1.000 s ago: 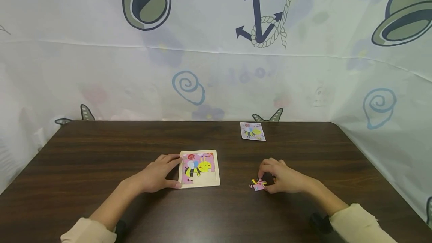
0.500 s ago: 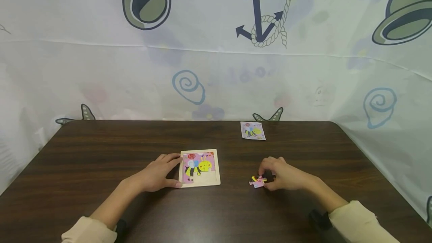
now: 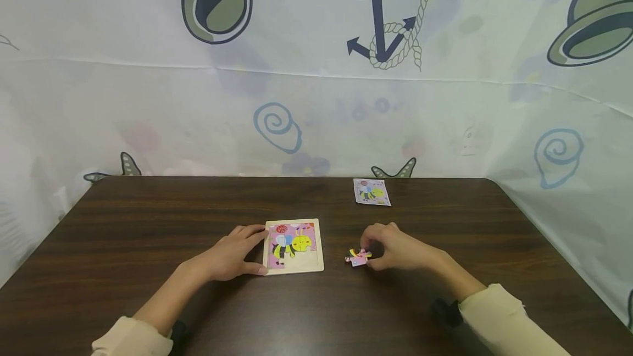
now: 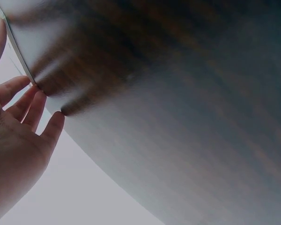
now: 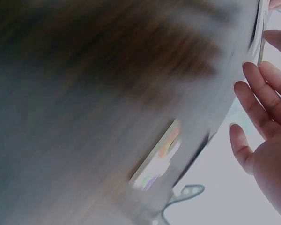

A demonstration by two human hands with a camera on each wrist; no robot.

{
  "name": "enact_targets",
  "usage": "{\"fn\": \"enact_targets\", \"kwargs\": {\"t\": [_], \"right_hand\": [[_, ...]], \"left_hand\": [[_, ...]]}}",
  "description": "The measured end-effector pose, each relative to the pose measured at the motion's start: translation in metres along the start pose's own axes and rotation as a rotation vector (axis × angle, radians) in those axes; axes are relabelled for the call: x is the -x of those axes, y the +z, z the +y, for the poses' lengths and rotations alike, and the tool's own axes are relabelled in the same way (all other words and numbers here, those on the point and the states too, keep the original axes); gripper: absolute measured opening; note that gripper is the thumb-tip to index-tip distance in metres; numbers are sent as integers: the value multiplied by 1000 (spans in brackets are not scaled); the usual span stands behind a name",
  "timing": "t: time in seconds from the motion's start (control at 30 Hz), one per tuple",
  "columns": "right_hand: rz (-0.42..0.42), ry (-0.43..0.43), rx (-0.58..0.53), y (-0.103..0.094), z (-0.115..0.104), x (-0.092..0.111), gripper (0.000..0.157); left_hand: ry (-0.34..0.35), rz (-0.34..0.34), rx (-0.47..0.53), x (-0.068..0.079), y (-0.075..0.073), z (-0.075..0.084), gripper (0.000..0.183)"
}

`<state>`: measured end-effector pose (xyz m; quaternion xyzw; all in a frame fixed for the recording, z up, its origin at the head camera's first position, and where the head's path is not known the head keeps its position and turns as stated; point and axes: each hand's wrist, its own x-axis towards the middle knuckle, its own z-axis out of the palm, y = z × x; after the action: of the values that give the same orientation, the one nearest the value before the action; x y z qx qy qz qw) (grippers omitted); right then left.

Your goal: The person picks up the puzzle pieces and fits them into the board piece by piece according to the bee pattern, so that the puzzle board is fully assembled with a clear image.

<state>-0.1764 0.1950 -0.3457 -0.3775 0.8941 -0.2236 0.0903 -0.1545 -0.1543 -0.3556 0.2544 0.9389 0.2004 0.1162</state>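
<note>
A square wooden puzzle board [image 3: 321,251] lies mid-table, its picture showing a yellow bee on pink, with a bare pale area at the lower right. My left hand [image 3: 227,254] is at the board's left side, thumb at the near corner and index finger higher up that edge. In the left wrist view, its fingertips [image 4: 25,79] meet the edge. To the right of the board, my right hand [image 3: 395,246] pinches a pink and yellow puzzle piece [image 3: 358,261] between thumb and index finger. The other fingers [image 5: 248,98] of that hand spread in the right wrist view.
A small picture card [image 3: 372,192] with the same bee lies near the far table edge. Dark wood table [image 3: 198,202] runs beneath everything. A white printed cloth [image 3: 316,98] hangs behind and along the sides.
My right hand has moved left with the puzzle piece, closer to the board. The left hand and the puzzle board have stayed in place.
</note>
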Motion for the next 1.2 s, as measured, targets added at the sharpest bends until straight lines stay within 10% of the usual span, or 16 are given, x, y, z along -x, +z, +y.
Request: {"fn": "enact_targets", "kwargs": {"t": [1.2], "right_hand": [[-82, -2, 27, 33, -58, -77, 17]], "left_hand": [[-20, -5, 6, -2, 1, -1, 78]]}}
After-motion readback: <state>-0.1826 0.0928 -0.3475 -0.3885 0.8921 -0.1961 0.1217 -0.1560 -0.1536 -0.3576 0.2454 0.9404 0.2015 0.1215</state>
